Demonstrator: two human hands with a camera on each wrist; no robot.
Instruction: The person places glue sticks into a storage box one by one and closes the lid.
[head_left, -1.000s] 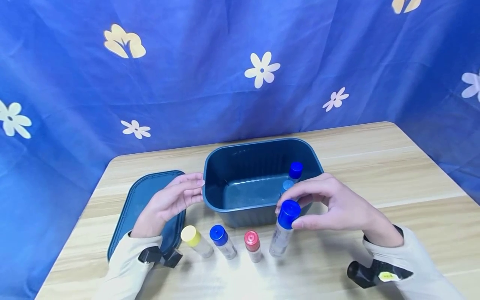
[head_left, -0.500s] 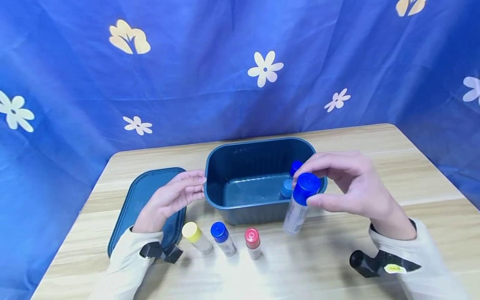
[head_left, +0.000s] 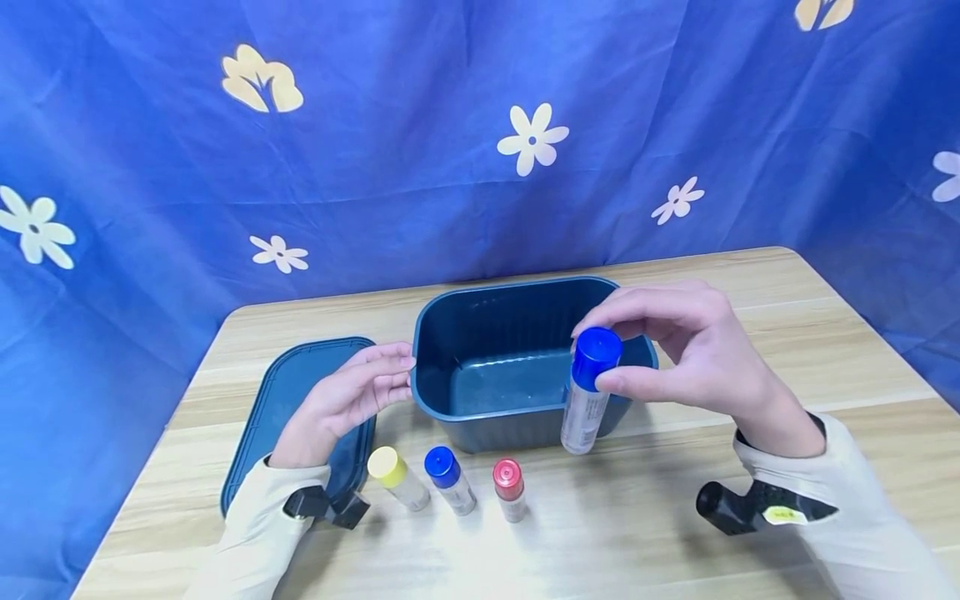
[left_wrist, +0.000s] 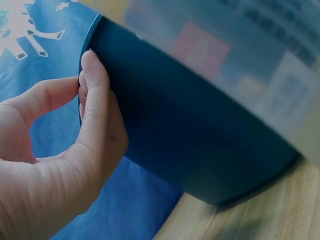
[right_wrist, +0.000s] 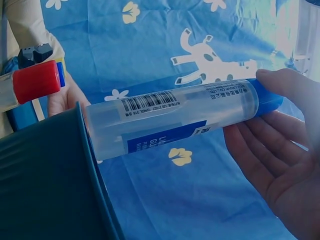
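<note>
Likely mid-loading: your right fingers (head_left: 637, 383) pinch the glue tube (head_left: 582, 417), straight left fingers (head_left: 386, 367) touch bin (head_left: 502, 433) near far edge of tabletop (head_left: 810, 325); next probably: lift over rim (head_left: 510, 412).

glare flared white on the tabletop (head_left: 600, 546), soft shadows alongside! the left wrist view sat dim, its nearest bottle (left_wrist: 240, 65) a blur, while the right wrist's curtain (right_wrist: 210, 175) bleached at upper right.
</note>
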